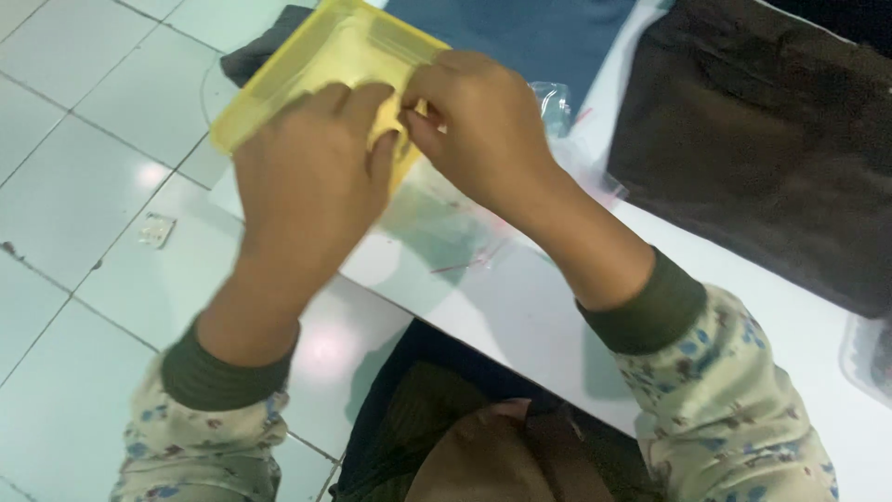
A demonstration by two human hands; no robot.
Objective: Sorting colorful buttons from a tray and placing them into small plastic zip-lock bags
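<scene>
My patterned sleeves (720,409) with ribbed dark green cuffs lie nearest. Beyond them I hold a flat, translucent yellow plastic case (316,70) over the worktop's (520,307) far left edge. My left hand (311,181) spreads across its near face, fingers curled on the rim; my right hand (478,130) pinches its right edge. Clear crinkled plastic bags (465,228) lie beneath on the smooth white worktop, dark cloth (771,139) to the right.

Small packing workroom, likely: white table (520,316), clear plastic bags (557,102) on it, dark fabric (771,139), pale tiled floor (84,186).
</scene>
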